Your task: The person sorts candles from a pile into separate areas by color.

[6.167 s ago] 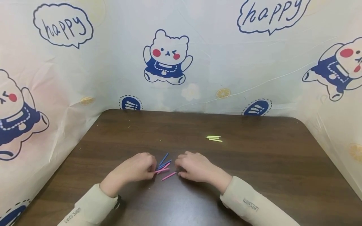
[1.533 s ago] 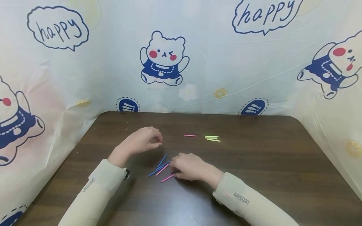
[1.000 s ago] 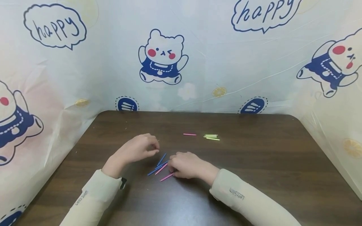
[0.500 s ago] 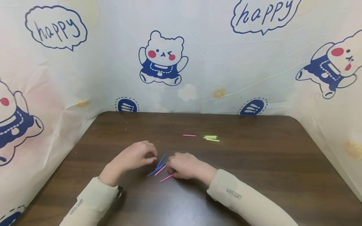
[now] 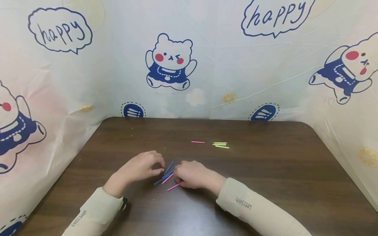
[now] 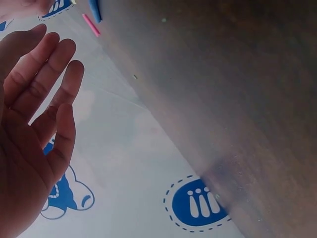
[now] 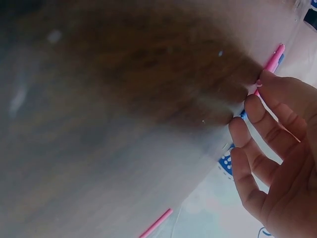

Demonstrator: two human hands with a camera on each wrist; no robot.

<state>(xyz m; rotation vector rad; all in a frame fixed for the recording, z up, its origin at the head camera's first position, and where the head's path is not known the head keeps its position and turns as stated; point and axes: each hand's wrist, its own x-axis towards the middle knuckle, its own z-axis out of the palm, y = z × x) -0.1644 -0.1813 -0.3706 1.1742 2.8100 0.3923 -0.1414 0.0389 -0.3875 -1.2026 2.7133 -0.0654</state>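
A small pile of blue sticks and pink sticks lies on the dark wooden table, between my two hands. My left hand hovers just left of the pile; in the left wrist view the left hand is empty with its fingers straight. My right hand rests on the pile's right side. In the right wrist view its fingertips touch a pink stick. Farther back, a single pink stick lies beside three yellow-green sticks.
A plastic sheet printed with cartoon bears walls the table at the back and both sides. Tiny specks lie on the wood near the far left corner.
My left hand has come back from the table's middle to the pile. A pink stick that was in the pile 6.2 s ago now lies beside the yellow-green ones. The right hand barely moved.
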